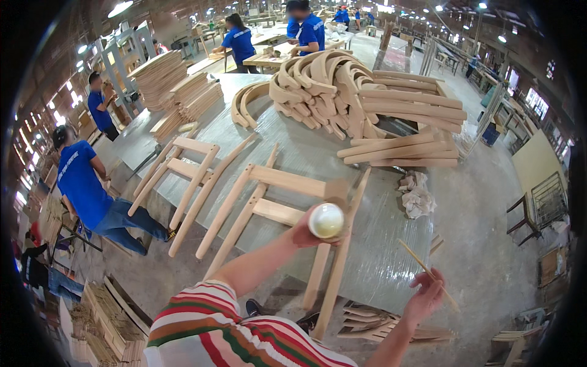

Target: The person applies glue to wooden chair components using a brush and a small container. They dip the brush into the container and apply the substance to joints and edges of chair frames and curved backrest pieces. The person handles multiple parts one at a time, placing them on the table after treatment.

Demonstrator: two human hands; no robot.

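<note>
My left hand point(301, 235) is wrapped round a small white cup point(326, 221) with pale, whitish contents, seen from above. The cup is in front of a light wooden chair frame point(284, 181) and hides part of its right side. Lower right, my right hand point(430, 292) pinches a thin wooden stick point(416, 259), which slants with its upper end towards the table. The stick's tip is apart from the cup and the frame. Left of this frame, a second wooden chair frame point(194, 145) lies on the table.
Curved wooden parts point(318, 85) are piled on the plastic-covered table point(373, 244), beside long wooden pieces point(409, 104). Crumpled white wrapping point(417, 194) lies near its right edge. Wooden slats point(162, 76) are stacked far left. A person in blue point(82, 174) stands at the left. Wooden parts point(373, 321) are below.
</note>
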